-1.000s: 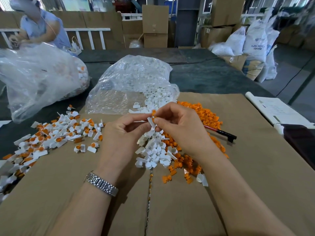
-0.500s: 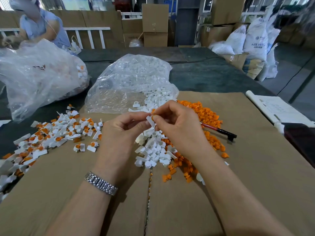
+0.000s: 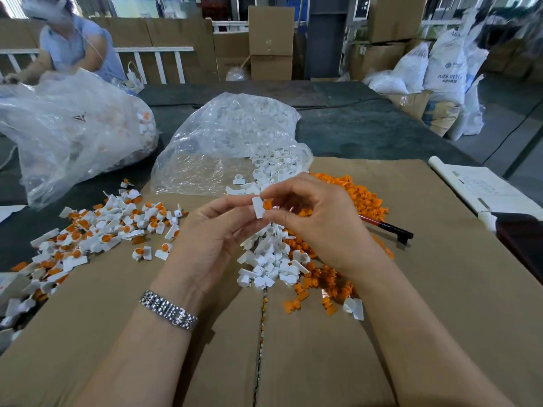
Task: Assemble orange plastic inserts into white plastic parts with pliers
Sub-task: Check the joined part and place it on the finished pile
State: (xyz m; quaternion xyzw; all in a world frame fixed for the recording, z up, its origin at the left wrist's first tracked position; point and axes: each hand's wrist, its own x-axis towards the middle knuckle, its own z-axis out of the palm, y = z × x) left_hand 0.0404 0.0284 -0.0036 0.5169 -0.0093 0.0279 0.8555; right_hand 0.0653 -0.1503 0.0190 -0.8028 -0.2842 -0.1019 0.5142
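Note:
Both hands meet above the cardboard (image 3: 411,333). My left hand (image 3: 211,239) pinches a white plastic part (image 3: 258,207) by its flat tab. My right hand (image 3: 317,221) pinches an orange insert (image 3: 268,204) set against that part. Below them lies a heap of loose white parts (image 3: 270,259), with loose orange inserts (image 3: 358,198) spread behind and to the right. The pliers (image 3: 388,229), red and black handled, lie on the cardboard behind my right wrist, untouched. Finished white parts with orange inserts (image 3: 102,227) are scattered at the left.
A clear bag of white parts (image 3: 223,142) lies open behind the hands. A bigger clear bag (image 3: 67,130) sits at the far left, handled by another person (image 3: 73,45). A rolled white sheet (image 3: 482,189) lies at the right edge. Boxes and sacks stand beyond the table.
The white part has turned so its flat tab faces me, and the orange insert now shows beside it. Both hands stay together in about the same place.

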